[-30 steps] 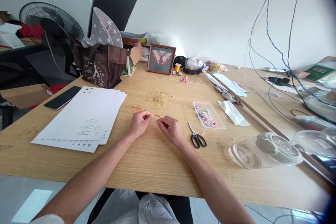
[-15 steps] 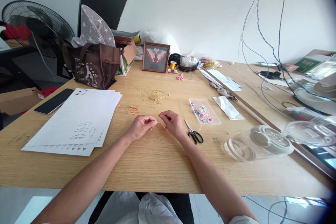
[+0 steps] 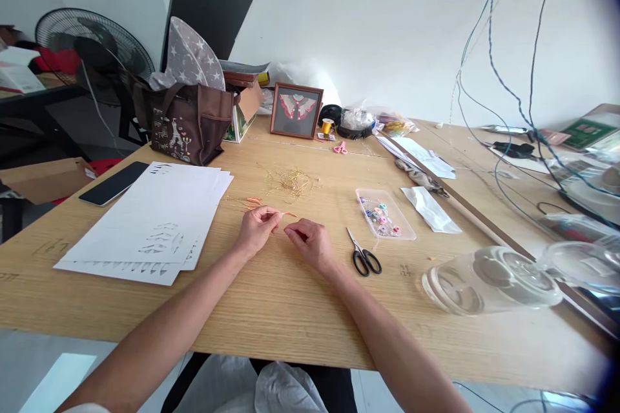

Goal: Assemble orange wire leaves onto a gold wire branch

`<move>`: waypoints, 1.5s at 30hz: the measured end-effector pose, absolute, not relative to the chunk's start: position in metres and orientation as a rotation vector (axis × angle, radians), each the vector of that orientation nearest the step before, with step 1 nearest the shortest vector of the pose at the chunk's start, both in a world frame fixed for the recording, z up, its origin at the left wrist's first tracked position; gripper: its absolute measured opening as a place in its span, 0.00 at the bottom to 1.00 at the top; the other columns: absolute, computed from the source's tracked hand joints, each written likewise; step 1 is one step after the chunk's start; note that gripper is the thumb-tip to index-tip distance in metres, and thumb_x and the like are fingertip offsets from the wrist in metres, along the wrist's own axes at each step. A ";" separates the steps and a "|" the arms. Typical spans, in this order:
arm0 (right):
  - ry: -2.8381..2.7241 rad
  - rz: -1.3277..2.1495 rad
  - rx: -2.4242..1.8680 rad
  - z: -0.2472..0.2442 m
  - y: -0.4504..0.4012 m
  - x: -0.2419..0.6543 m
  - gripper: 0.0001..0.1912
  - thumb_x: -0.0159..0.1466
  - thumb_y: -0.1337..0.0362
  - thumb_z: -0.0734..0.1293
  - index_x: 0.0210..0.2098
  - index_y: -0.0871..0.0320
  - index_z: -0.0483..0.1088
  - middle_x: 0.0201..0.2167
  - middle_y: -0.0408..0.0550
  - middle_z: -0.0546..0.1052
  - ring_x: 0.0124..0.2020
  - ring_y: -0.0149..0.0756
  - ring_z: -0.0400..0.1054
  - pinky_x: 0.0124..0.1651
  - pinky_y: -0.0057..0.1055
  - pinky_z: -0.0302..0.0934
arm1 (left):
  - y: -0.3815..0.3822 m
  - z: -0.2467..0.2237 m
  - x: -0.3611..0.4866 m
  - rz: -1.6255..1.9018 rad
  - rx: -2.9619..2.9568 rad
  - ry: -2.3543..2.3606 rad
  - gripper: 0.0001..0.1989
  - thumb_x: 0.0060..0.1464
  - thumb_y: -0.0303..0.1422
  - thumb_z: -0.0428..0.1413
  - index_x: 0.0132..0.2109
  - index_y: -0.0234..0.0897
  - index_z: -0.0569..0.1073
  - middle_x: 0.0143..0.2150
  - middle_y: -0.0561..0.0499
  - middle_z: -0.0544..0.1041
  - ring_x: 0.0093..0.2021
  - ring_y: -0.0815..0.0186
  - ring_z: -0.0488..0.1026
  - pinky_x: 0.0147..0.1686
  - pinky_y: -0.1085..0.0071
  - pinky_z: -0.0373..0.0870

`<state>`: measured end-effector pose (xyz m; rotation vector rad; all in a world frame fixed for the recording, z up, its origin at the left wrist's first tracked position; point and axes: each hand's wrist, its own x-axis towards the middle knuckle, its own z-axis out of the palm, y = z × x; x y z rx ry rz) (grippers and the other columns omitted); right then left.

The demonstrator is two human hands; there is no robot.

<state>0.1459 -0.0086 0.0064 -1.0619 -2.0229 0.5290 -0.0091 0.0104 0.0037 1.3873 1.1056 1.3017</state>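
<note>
My left hand pinches a thin orange wire piece, whose tip sticks out to the right of the fingertips. Just right of it, my right hand rests low with its fingers closed, close to the wire but not visibly touching it. Further up the wooden table lie a few small orange wire shapes and a loose tangle of fine gold wire. Black-handled scissors sit to the right of my right hand.
Stacked white paper sheets lie left of my hands, with a phone beyond them. A clear tray of small spools stands right, and a glass jar lies on its side. A brown tote bag and framed picture stand behind.
My right hand has moved down and away from the wire, opening a gap between my hands. The view has shifted slightly, and the table contents appear a little lower and to the right.
</note>
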 end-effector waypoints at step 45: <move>-1.899 0.351 -1.151 0.016 0.000 0.162 0.12 0.62 0.63 0.60 0.29 0.59 0.73 0.24 0.46 0.71 0.25 0.30 0.65 0.30 0.26 0.56 | 0.005 0.002 -0.008 0.995 1.852 1.022 0.09 0.50 0.35 0.53 0.30 0.33 0.73 0.25 0.52 0.73 0.26 0.70 0.66 0.27 0.76 0.62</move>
